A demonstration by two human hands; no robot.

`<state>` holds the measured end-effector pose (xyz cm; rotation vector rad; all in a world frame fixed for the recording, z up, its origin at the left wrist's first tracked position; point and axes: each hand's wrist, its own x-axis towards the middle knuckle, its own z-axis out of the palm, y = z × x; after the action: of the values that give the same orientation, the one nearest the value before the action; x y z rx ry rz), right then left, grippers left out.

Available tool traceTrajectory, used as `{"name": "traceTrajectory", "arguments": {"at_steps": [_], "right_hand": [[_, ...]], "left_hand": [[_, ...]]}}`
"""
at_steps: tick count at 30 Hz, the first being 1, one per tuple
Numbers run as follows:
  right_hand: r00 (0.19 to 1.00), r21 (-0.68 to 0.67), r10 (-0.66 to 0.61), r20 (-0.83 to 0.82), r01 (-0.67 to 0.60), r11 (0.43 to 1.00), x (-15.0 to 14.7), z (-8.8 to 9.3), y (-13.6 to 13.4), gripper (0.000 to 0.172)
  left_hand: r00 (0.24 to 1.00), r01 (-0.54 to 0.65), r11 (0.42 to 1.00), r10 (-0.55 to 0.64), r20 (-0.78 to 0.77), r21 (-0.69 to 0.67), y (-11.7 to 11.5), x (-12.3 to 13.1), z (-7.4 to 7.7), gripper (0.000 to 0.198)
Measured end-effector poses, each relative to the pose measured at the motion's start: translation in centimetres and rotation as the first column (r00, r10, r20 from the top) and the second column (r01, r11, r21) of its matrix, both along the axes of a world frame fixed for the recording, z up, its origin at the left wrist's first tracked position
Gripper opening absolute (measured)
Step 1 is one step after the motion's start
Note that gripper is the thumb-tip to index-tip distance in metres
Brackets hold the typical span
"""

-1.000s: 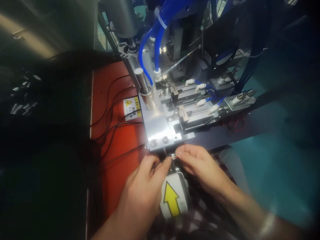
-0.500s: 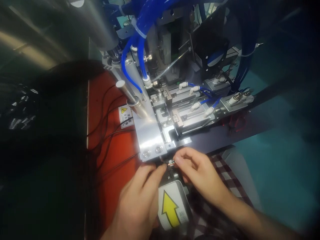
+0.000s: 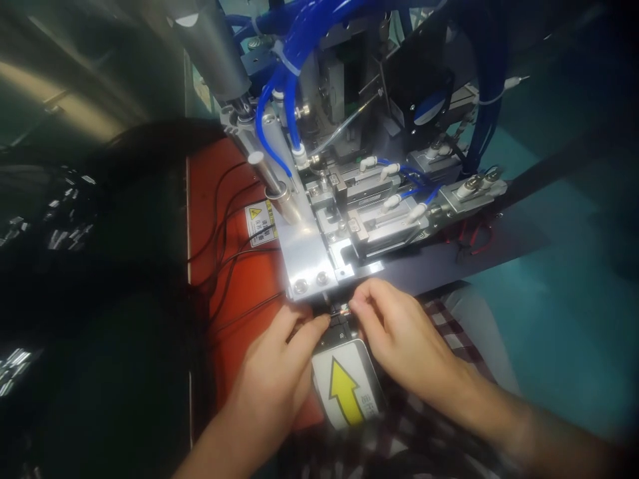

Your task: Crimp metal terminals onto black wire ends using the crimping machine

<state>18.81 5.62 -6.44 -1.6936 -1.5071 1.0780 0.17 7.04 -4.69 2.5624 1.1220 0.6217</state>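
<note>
Head view: your two bare hands come close together just in front of a shiny metal plate (image 3: pixel 305 256) on a machine. Your right hand (image 3: pixel 399 326) has its grip pinched shut, thumb and forefinger on one end of a tiny part (image 3: pixel 344 310). Your left hand (image 3: pixel 274 362) has its thumb near the opposite end; whether that grip is closed on anything, I cannot tell. The part sits between your hands, just beyond a white cover (image 3: pixel 324 389) bearing a yellow arrow (image 3: pixel 345 396). To your left is a red table (image 3: pixel 207 199).
</note>
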Motion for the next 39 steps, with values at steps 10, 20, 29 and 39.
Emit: {"name": "traceTrajectory", "arguments": {"at_steps": [10, 20, 29, 39], "right_hand": [[0.895, -0.383, -0.085, -0.439, -0.101, 0.918, 0.5, -0.9, 0.8, 0.035], [0.928, 0.027, 0.038, -0.372, -0.03, 0.999, -0.2, -2.7, 0.0, 0.027], [0.999, 0.222, 0.045, -0.021, -0.04, 0.974, -0.2, -2.0, -0.2, 0.026], [0.995, 0.144, 0.044, -0.095, -0.03, 0.989, -0.3, -1.7, -0.1, 0.027]], "left_hand": [[0.999, -0.009, 1.0, 0.009, -0.034, -0.008, 0.0, 0.1, 0.1, 0.026], [1.0, -0.023, 0.999, 0.023, -0.006, -0.026, 0.0, 0.5, 0.3, 0.028], [0.998, -0.053, 0.995, 0.051, -0.028, -0.087, -0.3, 0.3, 0.4, 0.03], [0.928, -0.251, 0.63, 0.372, 0.001, -0.735, -0.6, -1.0, 2.9, 0.009]]}}
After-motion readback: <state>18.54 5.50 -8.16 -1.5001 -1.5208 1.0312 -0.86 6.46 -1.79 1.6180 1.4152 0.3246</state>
